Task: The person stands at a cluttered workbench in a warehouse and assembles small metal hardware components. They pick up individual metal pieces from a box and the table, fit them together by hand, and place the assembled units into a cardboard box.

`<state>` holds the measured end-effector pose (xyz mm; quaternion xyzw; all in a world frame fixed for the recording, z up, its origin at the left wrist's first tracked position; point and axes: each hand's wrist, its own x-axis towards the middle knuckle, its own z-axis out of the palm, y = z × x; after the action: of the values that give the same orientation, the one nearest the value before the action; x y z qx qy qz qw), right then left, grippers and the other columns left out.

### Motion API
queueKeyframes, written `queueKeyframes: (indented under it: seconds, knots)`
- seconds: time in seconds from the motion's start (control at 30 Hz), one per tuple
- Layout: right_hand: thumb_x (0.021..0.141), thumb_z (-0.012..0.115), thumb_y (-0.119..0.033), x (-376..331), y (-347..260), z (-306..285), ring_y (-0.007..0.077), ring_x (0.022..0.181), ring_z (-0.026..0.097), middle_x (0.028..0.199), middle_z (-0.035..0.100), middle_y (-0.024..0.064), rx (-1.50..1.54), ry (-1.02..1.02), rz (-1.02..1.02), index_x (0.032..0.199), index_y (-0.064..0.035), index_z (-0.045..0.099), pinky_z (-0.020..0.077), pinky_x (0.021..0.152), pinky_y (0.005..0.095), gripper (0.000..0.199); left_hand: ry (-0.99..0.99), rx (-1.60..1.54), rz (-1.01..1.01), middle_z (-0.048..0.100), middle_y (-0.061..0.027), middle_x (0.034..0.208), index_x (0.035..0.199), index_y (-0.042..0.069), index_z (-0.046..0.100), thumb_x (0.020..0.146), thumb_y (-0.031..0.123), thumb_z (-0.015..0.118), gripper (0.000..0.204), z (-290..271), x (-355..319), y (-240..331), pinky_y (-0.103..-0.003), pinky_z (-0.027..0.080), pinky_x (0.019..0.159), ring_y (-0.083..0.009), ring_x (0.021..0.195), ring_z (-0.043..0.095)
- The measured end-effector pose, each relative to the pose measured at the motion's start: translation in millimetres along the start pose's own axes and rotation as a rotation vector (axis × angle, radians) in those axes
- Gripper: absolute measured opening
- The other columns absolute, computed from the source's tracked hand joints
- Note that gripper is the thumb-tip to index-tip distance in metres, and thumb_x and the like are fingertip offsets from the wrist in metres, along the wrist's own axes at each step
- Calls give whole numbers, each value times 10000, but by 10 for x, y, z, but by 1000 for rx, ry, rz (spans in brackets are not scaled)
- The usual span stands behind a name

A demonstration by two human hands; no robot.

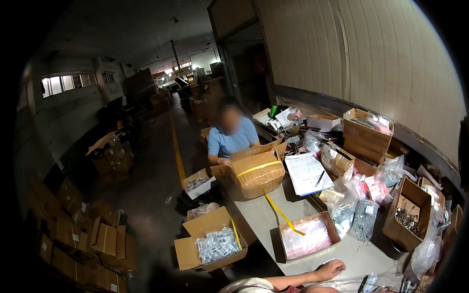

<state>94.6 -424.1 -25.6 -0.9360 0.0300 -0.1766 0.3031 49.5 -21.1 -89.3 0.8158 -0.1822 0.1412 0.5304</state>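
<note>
My left hand (pixel 331 270) lies over the near part of the table, its forearm crossing in from the lower left out of a pale sleeve. The fingers are curled together; whatever they hold is hidden. A dark edge of something shows just beside the knuckles. Clear plastic (pixel 354 282) spreads close to the fingertips. At the lower edge a strip of skin (pixel 315 289) shows, apparently my right hand, with its fingers out of sight. Just beyond my left hand stands a shallow cardboard box (pixel 336 233) holding pink-and-white packets, with a yellow strap (pixel 281 213) reaching over its rim.
A co-worker in a blue shirt (pixel 232 141) sits behind a taped carton (pixel 259 177). An open carton (pixel 188 251) of small clear packets stands left of the table. A clipboard (pixel 308 172) with pen, bagged parts (pixel 365 219) and a box of metal pieces (pixel 425 207) crowd the right side.
</note>
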Motion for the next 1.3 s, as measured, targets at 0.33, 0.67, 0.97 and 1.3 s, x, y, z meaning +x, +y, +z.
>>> queueKeyframes:
  seconds: [0.33, 0.67, 0.97, 1.3]
  knots:
    - [970, 662, -212, 16, -180, -327, 187, 840, 654, 963, 695, 127, 200, -104, -4, 1134, -57, 682, 534, 742, 372, 226, 4, 10, 7, 637, -121, 953, 1020, 32, 605, 849, 44, 649, 177, -87, -5, 59, -407, 491, 842, -323, 932, 621]
    - [718, 707, -142, -328, -538, 777, 109, 597, 557, 678, 605, 12, 622, -304, 101, 827, -38, 671, 459, 546, 276, 154, -99, -408, -192, 650, -64, 993, 1115, 35, 613, 936, 119, 650, 201, 145, -55, 276, -325, 505, 887, -148, 964, 634]
    - [741, 694, -189, -650, -1887, 1132, 286, 582, 596, 703, 646, 197, 361, -275, -144, 852, 34, 665, 492, 588, 389, 251, -99, -229, -431, 689, -161, 1104, 1254, 39, 527, 937, 208, 635, 375, 48, -154, 664, -396, 527, 890, -301, 1026, 695]
    - [798, 683, -103, -673, -1613, 1474, 154, 650, 617, 746, 649, 84, 653, -698, 231, 1005, 16, 675, 484, 565, 308, 238, -38, -875, -488, 665, -66, 1044, 1159, 1, 570, 917, 234, 737, 376, 420, -335, 143, -296, 525, 785, -158, 941, 636]
